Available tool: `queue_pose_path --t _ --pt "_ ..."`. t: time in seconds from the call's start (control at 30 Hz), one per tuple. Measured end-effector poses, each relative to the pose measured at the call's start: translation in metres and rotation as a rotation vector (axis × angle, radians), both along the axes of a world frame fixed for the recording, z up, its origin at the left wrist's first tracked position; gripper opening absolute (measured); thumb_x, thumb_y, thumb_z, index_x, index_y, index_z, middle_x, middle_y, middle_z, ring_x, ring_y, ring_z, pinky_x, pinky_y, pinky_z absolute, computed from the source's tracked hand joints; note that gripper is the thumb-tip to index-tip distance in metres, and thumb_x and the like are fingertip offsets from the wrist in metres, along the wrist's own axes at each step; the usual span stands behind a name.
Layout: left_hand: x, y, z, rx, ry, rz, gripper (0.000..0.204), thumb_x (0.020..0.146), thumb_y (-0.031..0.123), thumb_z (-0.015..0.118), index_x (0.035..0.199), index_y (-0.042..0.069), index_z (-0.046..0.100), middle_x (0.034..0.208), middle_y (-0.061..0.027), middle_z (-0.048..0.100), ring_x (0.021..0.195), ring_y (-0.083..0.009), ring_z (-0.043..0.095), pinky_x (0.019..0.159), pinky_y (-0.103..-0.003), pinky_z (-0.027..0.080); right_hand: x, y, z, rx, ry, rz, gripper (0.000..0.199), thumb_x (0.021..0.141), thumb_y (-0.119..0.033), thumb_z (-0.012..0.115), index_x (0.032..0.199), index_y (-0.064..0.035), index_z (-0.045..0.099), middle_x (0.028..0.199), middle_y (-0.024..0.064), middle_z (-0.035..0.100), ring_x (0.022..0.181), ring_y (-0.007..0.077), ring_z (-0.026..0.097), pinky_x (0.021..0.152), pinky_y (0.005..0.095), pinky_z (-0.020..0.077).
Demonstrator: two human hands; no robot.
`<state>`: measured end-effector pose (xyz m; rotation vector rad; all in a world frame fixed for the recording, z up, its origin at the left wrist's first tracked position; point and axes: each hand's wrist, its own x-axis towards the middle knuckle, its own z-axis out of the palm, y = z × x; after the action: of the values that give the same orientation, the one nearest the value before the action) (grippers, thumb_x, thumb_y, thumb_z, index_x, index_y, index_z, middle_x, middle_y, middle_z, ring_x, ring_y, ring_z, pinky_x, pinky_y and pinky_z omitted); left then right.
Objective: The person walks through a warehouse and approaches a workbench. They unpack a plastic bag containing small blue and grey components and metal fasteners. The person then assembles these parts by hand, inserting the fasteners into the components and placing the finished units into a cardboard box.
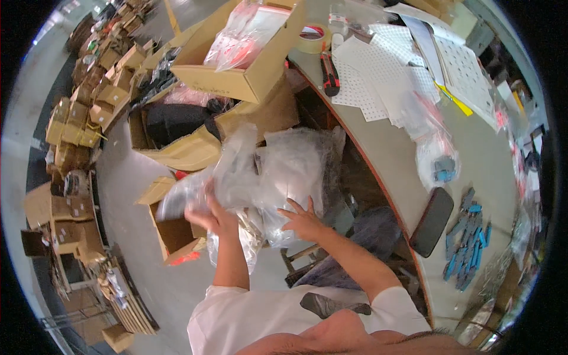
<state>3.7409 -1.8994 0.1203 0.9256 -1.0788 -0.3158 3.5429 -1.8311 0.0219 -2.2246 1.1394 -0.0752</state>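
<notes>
Large clear plastic bags (290, 163) lie bunched in front of me, below the stacked cartons. My right hand (303, 220) rests on them with its fingers spread, so it is open. On the left, my left hand (208, 218) is smeared by motion beside a lifted, blurred part of the plastic (234, 168). Whether its fingers grip that plastic cannot be made out. Beneath the left side of the bags stands a small open cardboard box (168, 234), partly covered by them.
An open carton with black material (177, 124) stands beyond the bags, under a carton (236, 83) of plastic packets. The right-hand table (384, 154) bears a red-and-black cutter (330, 74), tape (313, 41), paper sheets (367, 77), a dark phone-like slab (432, 222) and several blue-grey pieces (467, 242).
</notes>
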Motion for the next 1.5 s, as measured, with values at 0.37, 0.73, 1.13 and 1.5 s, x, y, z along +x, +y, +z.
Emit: queue_pose_path --t 0.37,0.73,1.13,1.5 --pt "-0.053 -0.007 -0.118 0.422 -1.454 -0.638 0.043 0.075 0.021 0.061 0.117 0.013 0.056 0.139 -0.0032 0.047 0.137 -0.0312 0.03 0.105 -0.07 0.003 0.003 0.024 -0.033 -0.006 0.009 -0.058 0.051 0.08 -0.009 0.055 0.129 -0.019 0.053 0.147 0.01 0.031 0.138 0.0307 0.024 0.105 0.0563 0.0306" --pt "-0.085 -0.032 -0.147 0.474 -0.964 -0.558 0.03 0.079 0.006 0.058 0.109 0.0 0.058 0.107 -0.019 0.061 0.101 -0.0374 0.055 0.089 -0.043 0.045 -0.115 0.166 0.072 -0.162 -0.254 -0.744 0.024 0.079 -0.007 0.06 0.101 -0.0103 0.066 0.109 0.0078 0.062 0.1 0.0279 0.059 0.088 0.0384 0.0472" --pt "-0.329 0.043 0.054 -0.292 -0.757 -1.056 0.031 0.081 0.006 0.063 0.111 0.001 0.055 0.113 -0.0186 0.058 0.104 -0.0368 0.054 0.091 -0.043 0.041 -0.139 0.251 0.13 -0.595 -0.19 -1.112 0.023 0.074 -0.002 0.064 0.096 -0.0093 0.066 0.097 0.0083 0.064 0.087 0.0283 0.063 0.075 0.0382 0.0516" --pt "-0.471 -0.024 0.042 0.139 -1.382 -1.068 0.04 0.056 0.031 0.08 0.08 0.004 0.066 0.083 -0.0141 0.067 0.083 -0.0308 0.063 0.074 -0.04 0.049 -0.175 0.349 0.145 -0.672 -0.135 -1.408 0.02 0.072 -0.001 0.062 0.092 -0.006 0.065 0.093 0.0128 0.064 0.083 0.0335 0.062 0.073 0.0413 0.051"
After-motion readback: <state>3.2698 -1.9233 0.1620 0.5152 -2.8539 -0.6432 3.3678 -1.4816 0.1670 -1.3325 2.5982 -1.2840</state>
